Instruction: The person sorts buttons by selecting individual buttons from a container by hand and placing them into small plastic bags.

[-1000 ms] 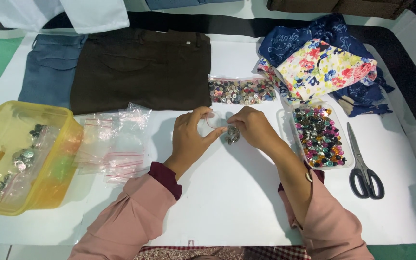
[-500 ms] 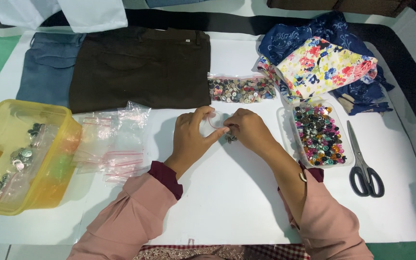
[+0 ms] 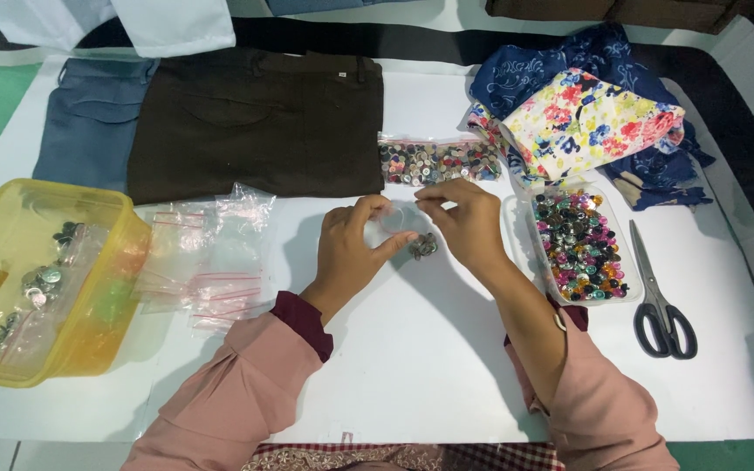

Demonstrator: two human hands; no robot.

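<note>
Holding a small clear zip bag [image 3: 392,218] between both hands above the white table [image 3: 412,366]: the left hand [image 3: 353,253] pinches its left edge between thumb and fingers, the right hand [image 3: 464,222] pinches the top right edge the same way. Both grips are closed on the bag. A small clump of dark metallic buttons [image 3: 422,247] hangs in the bag's lower part, just under the right hand (whether the bag's mouth is open or sealed cannot be told from this view).

Surroundings: a filled bag of mixed buttons [image 3: 440,162] lies just beyond the hands, by the edge of the dark brown trousers [image 3: 259,122]. A clear tray of coloured buttons [image 3: 579,246] sits just right of the right hand, black scissors [image 3: 661,301] beyond it. A pile of empty zip bags [image 3: 207,253] lies to the left, next to a yellow tub [image 3: 41,279].

Judgement on handling: thin film slips, so the pinch belongs right at the zip strip, mouth kept upward and buttons settled low. Working low over the table means a dropped button stays close.
</note>
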